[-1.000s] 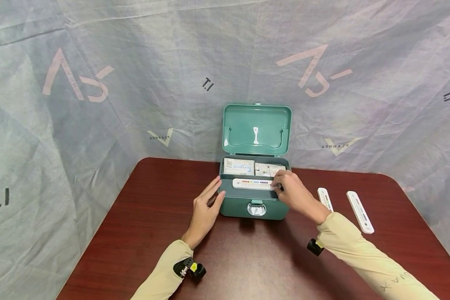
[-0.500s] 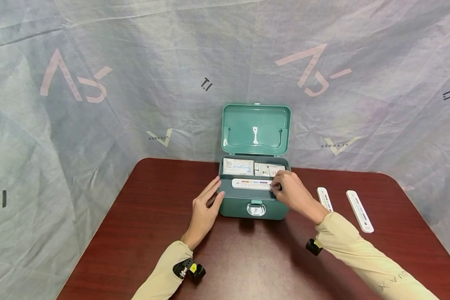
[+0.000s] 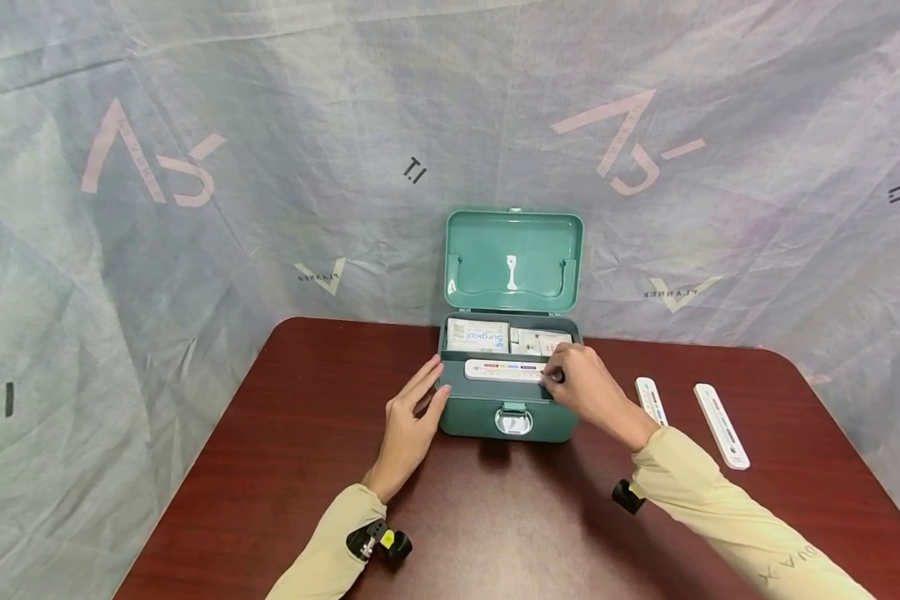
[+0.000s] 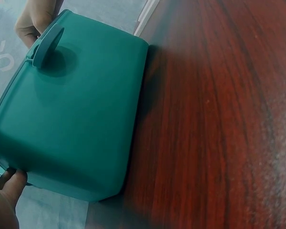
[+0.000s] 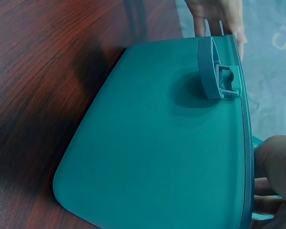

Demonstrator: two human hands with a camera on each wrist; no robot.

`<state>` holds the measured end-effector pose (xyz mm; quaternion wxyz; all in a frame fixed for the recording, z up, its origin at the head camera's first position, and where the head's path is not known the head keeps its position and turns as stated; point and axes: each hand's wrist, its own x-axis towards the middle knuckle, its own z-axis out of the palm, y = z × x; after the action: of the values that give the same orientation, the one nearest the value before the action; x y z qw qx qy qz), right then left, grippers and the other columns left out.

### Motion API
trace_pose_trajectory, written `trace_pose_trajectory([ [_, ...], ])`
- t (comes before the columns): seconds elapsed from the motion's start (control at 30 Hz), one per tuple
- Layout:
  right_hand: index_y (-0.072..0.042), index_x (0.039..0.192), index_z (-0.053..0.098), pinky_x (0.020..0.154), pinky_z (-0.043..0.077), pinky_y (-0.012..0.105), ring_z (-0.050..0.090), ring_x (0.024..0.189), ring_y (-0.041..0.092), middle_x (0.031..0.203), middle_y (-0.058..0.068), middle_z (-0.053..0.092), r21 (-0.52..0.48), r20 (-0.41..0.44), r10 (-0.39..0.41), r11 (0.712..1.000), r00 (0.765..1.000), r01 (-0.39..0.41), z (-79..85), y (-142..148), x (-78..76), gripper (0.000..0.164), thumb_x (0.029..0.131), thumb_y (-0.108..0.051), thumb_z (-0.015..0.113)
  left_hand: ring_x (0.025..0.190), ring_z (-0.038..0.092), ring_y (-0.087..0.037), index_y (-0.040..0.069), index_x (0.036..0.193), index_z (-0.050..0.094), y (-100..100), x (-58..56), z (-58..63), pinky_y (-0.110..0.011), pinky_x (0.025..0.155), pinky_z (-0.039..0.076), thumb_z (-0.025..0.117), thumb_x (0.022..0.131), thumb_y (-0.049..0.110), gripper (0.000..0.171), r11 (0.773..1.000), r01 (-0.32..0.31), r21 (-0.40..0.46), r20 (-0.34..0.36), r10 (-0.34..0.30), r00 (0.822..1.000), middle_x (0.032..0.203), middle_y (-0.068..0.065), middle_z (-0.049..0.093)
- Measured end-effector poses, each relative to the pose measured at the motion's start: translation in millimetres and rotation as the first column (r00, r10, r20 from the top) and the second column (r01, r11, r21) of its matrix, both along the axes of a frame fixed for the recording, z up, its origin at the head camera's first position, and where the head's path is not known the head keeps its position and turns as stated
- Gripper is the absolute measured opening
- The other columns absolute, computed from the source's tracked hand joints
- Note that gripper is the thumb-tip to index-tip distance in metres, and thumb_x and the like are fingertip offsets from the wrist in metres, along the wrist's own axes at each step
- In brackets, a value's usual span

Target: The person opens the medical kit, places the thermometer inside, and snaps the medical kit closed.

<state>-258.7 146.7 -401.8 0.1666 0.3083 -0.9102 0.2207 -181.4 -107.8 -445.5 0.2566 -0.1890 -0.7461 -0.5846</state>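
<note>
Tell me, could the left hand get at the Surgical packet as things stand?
Probably yes: the left hand touches the left side of the box, close to the packet. The lid stands open, nothing covers the packet, and the right hand is over on the right.

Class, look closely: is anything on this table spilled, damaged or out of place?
Nothing looks spilled or damaged. Two white thermometers lie slanted on the table, perhaps out of place, because a third thermometer lines up squarely with the open green box.
</note>
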Motion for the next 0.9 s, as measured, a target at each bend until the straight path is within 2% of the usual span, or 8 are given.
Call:
trace_pose_trajectory([
  [0.1,-0.001,0.068,0.072,0.059,0.049,0.034,0.057,0.065,0.020,0.069,0.005,0.059,0.000,0.003,-0.008,1.000,1.000,0.008,0.3,0.2,1.5,0.006,0.070,0.001,0.077,0.123,0.047,-0.039,-0.012,0.127,0.053,0.5,1.6,-0.9,-0.056,0.088,0.043,0.058,0.092,-0.003,0.037,1.000,-0.007,-0.007,0.009,0.007,1.000,0.135,-0.025,0.048],
  [0.33,-0.003,0.069,0.071,0.060,0.048,0.034,0.056,0.066,0.020,0.070,0.005,0.059,-0.013,0.012,-0.009,1.000,1.000,0.009,0.3,2.1,3.6,0.007,0.070,0.000,0.078,0.123,0.048,-0.036,-0.011,0.127,0.053,1.2,2.4,-1.7,-0.038,0.093,0.046,0.059,0.092,-0.002,0.037,1.000,-0.020,-0.022,0.011,0.020,1.000,0.135,-0.024,0.049],
  [0.43,-0.002,0.072,0.071,0.060,0.047,0.034,0.057,0.066,0.021,0.071,0.006,0.060,-0.036,0.021,0.000,0.999,1.000,0.000,2.2,3.2,4.2,0.007,0.070,-0.001,0.078,0.123,0.049,-0.037,-0.012,0.126,0.054,1.3,1.7,-1.7,-0.039,0.092,0.046,0.059,0.091,-0.002,0.037,1.000,-0.017,-0.019,0.002,0.017,1.000,0.135,-0.024,0.049],
  [0.67,-0.002,0.078,0.071,0.063,0.047,0.035,0.058,0.071,0.027,0.077,0.009,0.061,-0.109,0.075,0.019,0.994,0.997,-0.010,9.7,4.7,3.8,0.008,0.073,-0.001,0.076,0.122,0.048,-0.040,-0.013,0.125,0.054,1.0,1.5,-0.4,-0.053,0.089,0.045,0.059,0.091,-0.004,0.036,1.000,-0.011,-0.008,-0.008,0.011,1.000,0.134,-0.026,0.048],
  [0.9,-0.004,0.082,0.072,0.067,0.048,0.037,0.059,0.076,0.027,0.082,0.008,0.063,-0.153,0.109,-0.003,0.988,0.994,0.020,15.0,6.3,6.4,0.009,0.074,-0.002,0.076,0.123,0.047,-0.040,-0.013,0.126,0.053,0.7,0.9,1.3,-0.051,0.090,0.045,0.059,0.091,-0.003,0.036,1.000,-0.006,-0.003,-0.001,0.006,1.000,0.135,-0.026,0.048],
])
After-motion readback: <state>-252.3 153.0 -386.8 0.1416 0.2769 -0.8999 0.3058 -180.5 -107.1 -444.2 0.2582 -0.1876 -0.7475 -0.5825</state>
